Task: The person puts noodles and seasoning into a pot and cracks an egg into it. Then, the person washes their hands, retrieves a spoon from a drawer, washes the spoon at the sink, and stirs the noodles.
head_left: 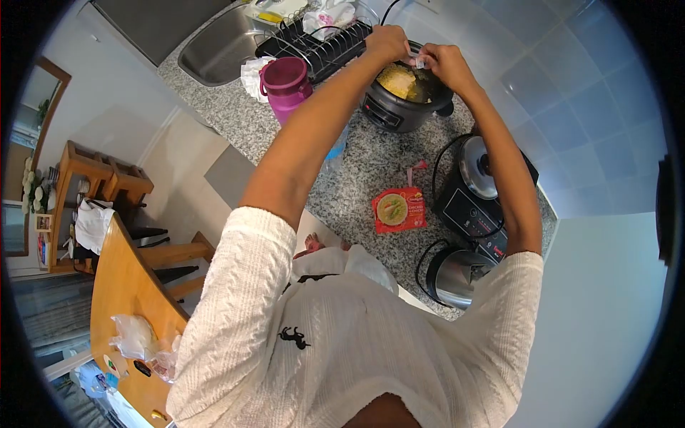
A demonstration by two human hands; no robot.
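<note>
Both of my hands are together over the far side of a black electric cooker (389, 118). My left hand (389, 44) and my right hand (444, 64) pinch a small clear sachet (419, 63) between them. Inside the cooker lies a pale yellow noodle block (398, 81), with dark liquid or pot surface beside it. An opened red noodle packet (399, 211) lies flat on the speckled counter, nearer to me than the cooker. A small pink-and-clear scrap (415, 171) rests just above the packet.
A magenta jug (285, 85) stands left of the cooker, before a black dish rack (314, 46) and a steel sink (217, 50). At right are a black induction hob (467, 214), a lidded pan (478, 167) and a steel kettle (457, 278). A wooden table (121, 278) is far left.
</note>
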